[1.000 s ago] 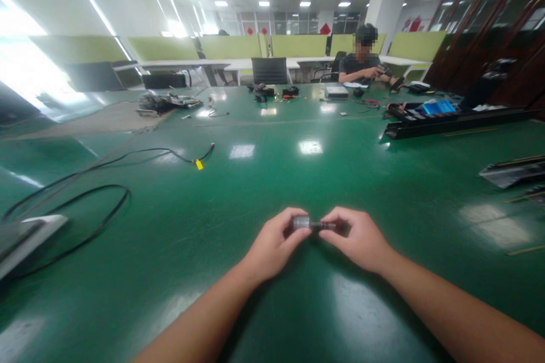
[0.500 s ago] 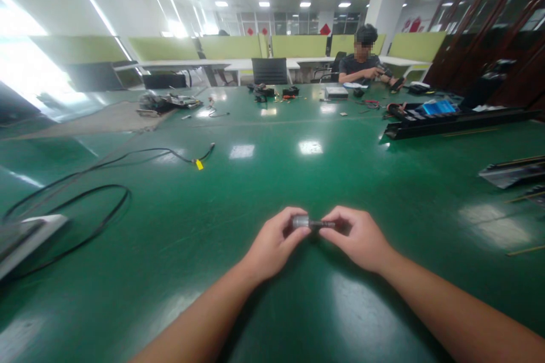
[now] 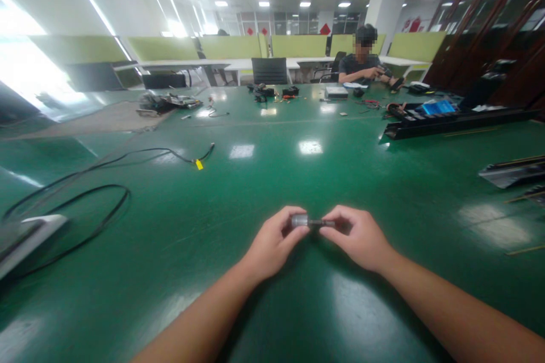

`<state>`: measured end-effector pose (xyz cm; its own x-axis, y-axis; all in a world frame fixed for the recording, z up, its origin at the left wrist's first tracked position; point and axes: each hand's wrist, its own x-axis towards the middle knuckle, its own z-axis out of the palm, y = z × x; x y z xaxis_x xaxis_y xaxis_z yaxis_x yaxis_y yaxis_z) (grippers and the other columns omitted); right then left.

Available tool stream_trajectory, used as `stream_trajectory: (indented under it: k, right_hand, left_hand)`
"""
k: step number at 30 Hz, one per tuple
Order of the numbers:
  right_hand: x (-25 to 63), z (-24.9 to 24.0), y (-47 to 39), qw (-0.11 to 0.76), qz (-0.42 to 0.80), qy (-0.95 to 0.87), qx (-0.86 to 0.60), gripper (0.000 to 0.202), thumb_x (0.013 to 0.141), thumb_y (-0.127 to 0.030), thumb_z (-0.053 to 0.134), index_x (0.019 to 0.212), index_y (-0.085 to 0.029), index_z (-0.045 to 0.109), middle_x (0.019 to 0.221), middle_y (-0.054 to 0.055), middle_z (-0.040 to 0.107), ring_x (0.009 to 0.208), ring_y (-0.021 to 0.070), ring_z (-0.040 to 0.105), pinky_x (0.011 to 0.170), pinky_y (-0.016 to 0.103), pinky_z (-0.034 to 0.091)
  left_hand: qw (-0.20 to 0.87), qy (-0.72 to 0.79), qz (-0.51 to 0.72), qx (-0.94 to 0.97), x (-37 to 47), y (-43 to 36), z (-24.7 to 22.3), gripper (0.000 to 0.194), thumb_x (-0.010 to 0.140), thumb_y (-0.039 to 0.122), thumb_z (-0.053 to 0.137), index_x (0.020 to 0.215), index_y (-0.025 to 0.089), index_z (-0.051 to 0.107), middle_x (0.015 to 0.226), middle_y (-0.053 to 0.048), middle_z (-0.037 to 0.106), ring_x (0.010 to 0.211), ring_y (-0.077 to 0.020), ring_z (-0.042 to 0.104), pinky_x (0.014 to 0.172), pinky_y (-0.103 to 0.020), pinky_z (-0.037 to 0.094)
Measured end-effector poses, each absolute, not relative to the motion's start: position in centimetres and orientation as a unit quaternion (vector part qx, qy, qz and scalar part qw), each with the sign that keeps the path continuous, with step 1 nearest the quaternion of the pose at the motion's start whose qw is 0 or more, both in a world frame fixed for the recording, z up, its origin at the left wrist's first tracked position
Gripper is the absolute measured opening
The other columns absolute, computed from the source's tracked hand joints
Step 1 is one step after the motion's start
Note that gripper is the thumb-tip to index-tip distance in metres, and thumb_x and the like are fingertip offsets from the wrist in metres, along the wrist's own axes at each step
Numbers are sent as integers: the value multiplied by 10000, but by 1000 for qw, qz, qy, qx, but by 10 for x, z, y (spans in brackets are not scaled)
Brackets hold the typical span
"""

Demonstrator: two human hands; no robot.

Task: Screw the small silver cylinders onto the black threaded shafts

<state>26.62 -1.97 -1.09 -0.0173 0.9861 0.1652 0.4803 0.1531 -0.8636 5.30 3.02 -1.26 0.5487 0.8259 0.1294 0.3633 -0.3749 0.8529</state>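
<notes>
A short grey metal cylinder with a thin dark shaft [image 3: 300,220] lies level between my two hands, just above the green table. The cylinder end sits in my left hand [image 3: 276,241], closed with thumb and fingertips around it. On the other side, my right hand [image 3: 360,238] pinches the far part of the shaft between thumb and fingers. Part of the cylinder is hidden by my left fingers, and its exact kind cannot be made out.
The green table [image 3: 264,187] reflects ceiling lights. A black cable [image 3: 114,212] with a yellow tag curves on the left, near a white-edged device [image 3: 36,238]. Black metal rails [image 3: 451,122] lie to the right. Across the table sits a person [image 3: 361,65] among small parts.
Both hands keep their hold on the metal piece. Only a very slight shift of the hands and the piece is visible.
</notes>
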Motion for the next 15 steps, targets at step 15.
stream_trajectory:
  k: [15]
  right_hand:
    - [267, -10, -20, 418, 318, -632, -570, 116, 808, -296, 692, 842, -187, 716, 795, 26, 727, 733, 189, 655, 693, 296, 476]
  left_hand:
    - [428, 391, 300, 758, 53, 30, -11, 312, 906, 361, 587, 1174, 202, 587, 1003, -45, 658, 869, -184, 616, 794, -302, 466]
